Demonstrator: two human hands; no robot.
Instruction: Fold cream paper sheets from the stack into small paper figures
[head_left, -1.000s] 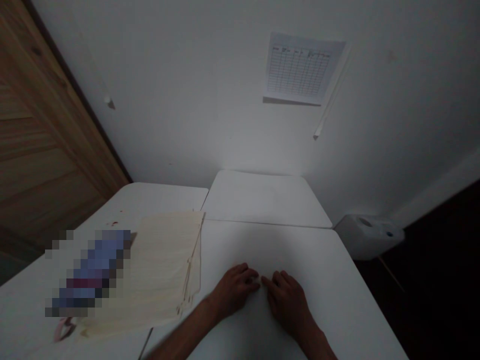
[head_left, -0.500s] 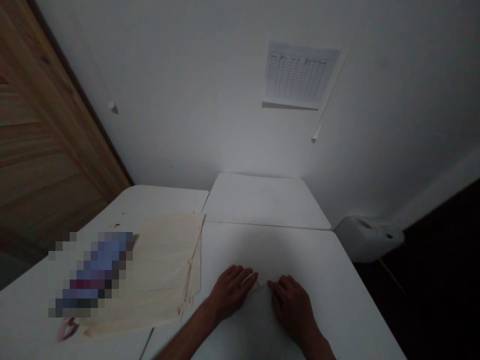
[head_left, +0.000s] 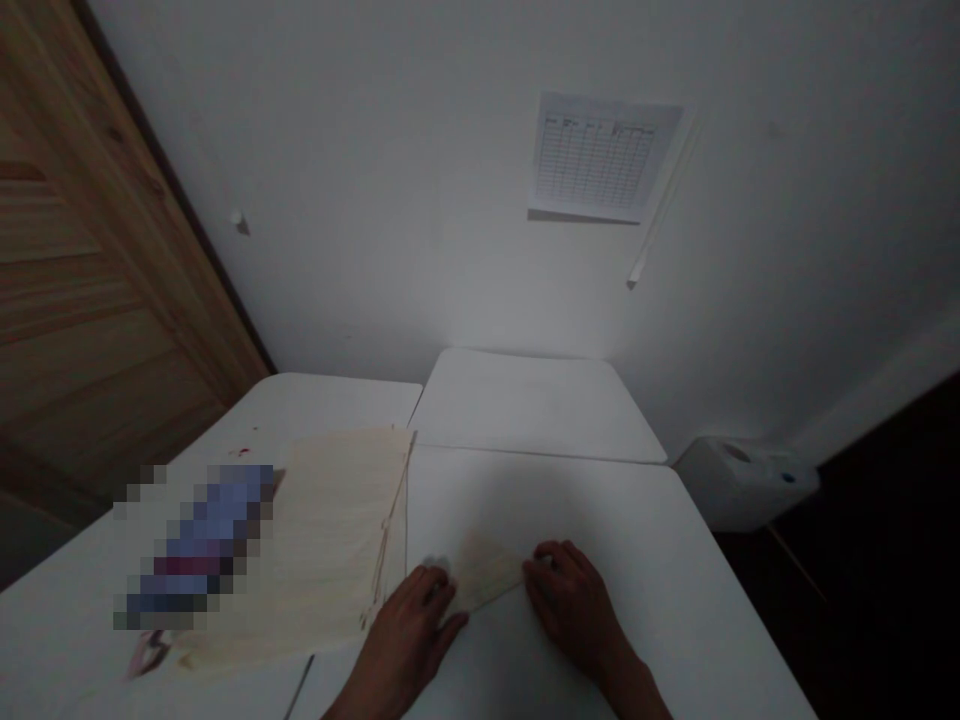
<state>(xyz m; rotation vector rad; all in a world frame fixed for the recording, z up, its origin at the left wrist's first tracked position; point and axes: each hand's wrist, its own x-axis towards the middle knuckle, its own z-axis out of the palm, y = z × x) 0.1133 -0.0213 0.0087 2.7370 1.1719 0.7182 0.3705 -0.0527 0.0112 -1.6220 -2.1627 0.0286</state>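
A small cream sheet (head_left: 484, 577) lies on the white table (head_left: 600, 520), partly lifted or folded between my hands. My left hand (head_left: 412, 630) rests with fingers bent on the sheet's left end, next to the stack's edge. My right hand (head_left: 574, 600) presses curled fingers on the sheet's right end. A stack of cream lined sheets (head_left: 330, 530) lies to the left, just beside my left hand.
A blurred-out patch (head_left: 199, 545) covers something on the stack's left. A pink object (head_left: 146, 655) sits at the lower left. A printed chart (head_left: 600, 155) hangs on the wall. A wooden door (head_left: 82, 300) stands left; a white box (head_left: 750, 480) sits right of the table.
My left hand has slid left and back toward the stack, drawing the cream sheet out so more of it shows. My right hand has stayed nearly in place.
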